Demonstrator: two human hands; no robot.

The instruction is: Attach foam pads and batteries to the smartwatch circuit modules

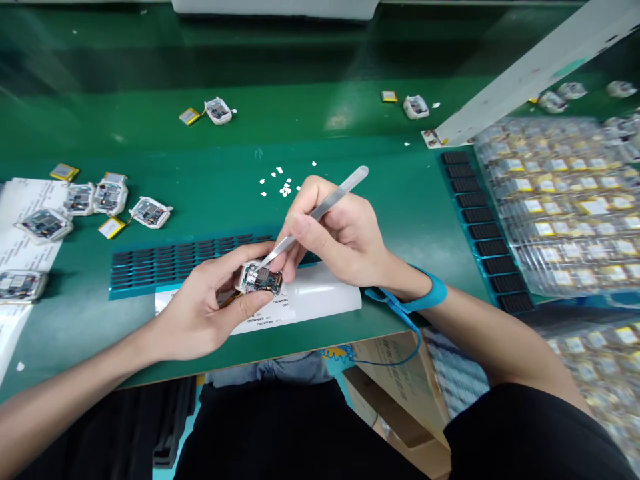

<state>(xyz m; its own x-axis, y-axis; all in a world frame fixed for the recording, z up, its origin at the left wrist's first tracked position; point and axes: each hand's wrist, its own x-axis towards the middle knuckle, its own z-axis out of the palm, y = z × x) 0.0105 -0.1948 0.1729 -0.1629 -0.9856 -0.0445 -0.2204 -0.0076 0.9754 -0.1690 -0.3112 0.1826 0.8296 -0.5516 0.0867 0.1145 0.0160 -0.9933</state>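
**One open white housing (267,285) in the left hand (200,310), metal tweezers (327,205) in the right hand (345,233), over a green desk (210,193)**

Head view, looking down past a person's black top. The housing sits near the desk's front edge, at the middle, tilted and pinched between the left thumb and fingers; a dark circuit board fills it. The right hand is closed around the tweezers, their tip down at the board. A blue strap (434,290) circles the right wrist. Below the hands lies a white printed sheet (325,293).

At the right, stacked clear trays (543,291) hold rows of small units with white and yellow faces, too many to count. More clear trays (565,363) show lower down, blurred. Under the desk is one cardboard box (400,373); its contents cannot be made out.

Seven other open housings (151,212), each with a board inside, lie on the desk: five at the left, two toward the back. Three more (553,102) are beyond a slanting white post (530,73). At least five flat yellow cells (111,227) lie near the seven. Roughly a dozen tiny white pieces (285,192) are scattered beyond the hands. About ten black blocks (484,231) form a column beside the trays; one teal sheet (114,293) at centre-left carries many small black strips (165,263).
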